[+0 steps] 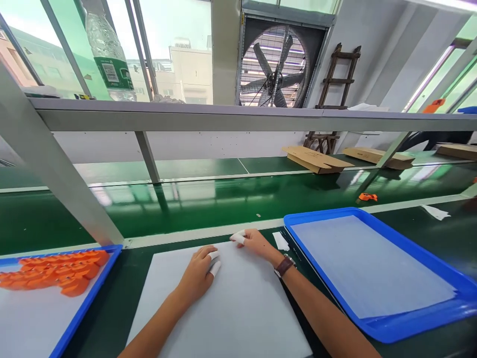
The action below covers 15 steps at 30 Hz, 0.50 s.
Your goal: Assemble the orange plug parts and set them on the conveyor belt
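A large white sheet (pixel 238 308) lies on the dark green table in front of me. My left hand (pixel 199 273) rests on its far half, fingers loosely bent with thumb and forefinger a little apart, nothing seen between them. At the sheet's far edge is my right hand (pixel 257 244), its thumb and fingertips drawn together; whatever they hold, if anything, is too small or hidden to make out. White covers sit on fingertips of both hands. A watch with a brown strap (pixel 284 266) is on my right wrist.
On the left, a blue tray (pixel 87 298) holds several orange plastic parts (pixel 63 271). To the right lies another blue tray (pixel 413 248) lined with white. A white scrap (pixel 280 241) is near my right hand. Beyond, a green surface (pixel 208 199) runs under a shelf (pixel 208 117).
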### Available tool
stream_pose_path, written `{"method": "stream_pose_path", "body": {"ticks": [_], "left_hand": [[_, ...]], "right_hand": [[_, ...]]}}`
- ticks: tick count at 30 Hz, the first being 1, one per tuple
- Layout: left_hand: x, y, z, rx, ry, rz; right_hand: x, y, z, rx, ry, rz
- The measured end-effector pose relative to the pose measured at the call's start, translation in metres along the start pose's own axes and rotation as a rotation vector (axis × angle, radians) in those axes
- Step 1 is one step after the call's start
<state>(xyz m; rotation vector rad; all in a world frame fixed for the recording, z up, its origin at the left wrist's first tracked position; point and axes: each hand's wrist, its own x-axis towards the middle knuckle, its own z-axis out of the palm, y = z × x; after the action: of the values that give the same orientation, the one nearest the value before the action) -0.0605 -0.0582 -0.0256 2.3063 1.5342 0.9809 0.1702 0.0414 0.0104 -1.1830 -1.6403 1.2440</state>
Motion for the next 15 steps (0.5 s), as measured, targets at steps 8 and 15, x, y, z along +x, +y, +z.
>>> {"method": "stream_pose_path", "body": {"ticks": [8,15], "left_hand": [[-0.003,-0.007,0.001,-0.008,-0.010,-0.014],[-0.005,0.001,-0.002,-0.222,0.106,-0.070]], "right_hand": [[0.048,0.018,-0.033,-0.014,0.321,-0.004],[0.014,0.001,0.034,0.088,0.093,-0.060]]}}
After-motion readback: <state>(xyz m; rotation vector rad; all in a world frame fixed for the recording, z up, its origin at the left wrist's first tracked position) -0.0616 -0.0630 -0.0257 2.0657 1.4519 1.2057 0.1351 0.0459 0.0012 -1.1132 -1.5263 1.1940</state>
